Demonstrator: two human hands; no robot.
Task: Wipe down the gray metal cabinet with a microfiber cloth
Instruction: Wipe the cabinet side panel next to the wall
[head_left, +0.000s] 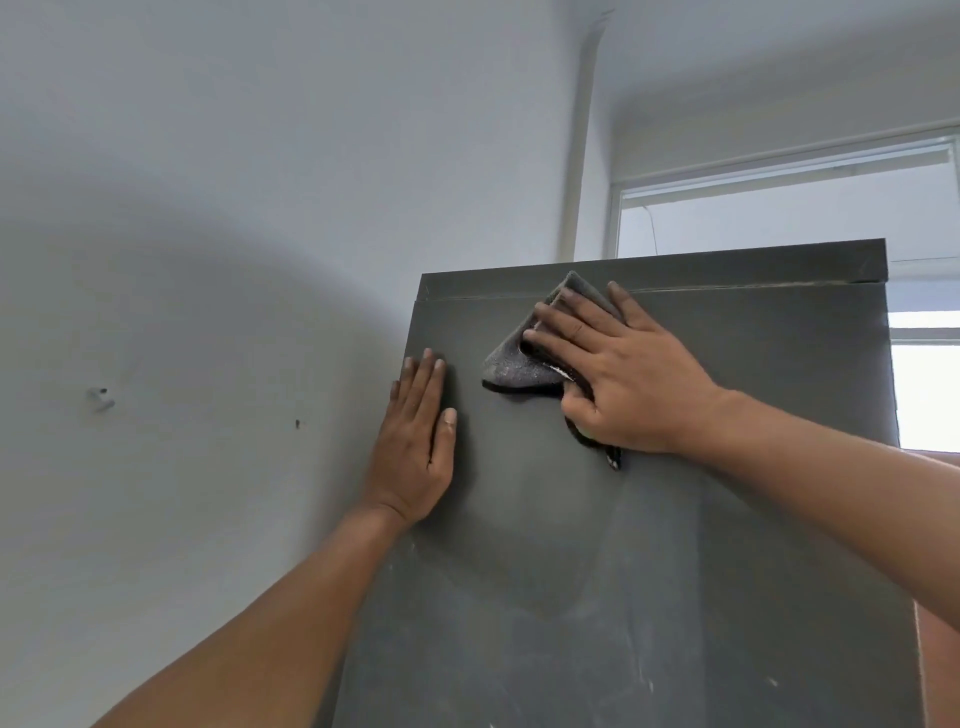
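Both forearms reach up to the gray metal cabinet (727, 467). Left hand (418, 441) lies flat, fingers straight and together, at its left edge. Right hand (618, 374), fingers spread, presses a folded gray microfiber cloth (511, 364) against the panel just below the top seam, right of the left hand

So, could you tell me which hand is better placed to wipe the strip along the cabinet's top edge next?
The right hand. It already presses the cloth against the cabinet, just below the top edge. The left hand lies flat and bare lower down by the cabinet's left edge, apparently bracing.
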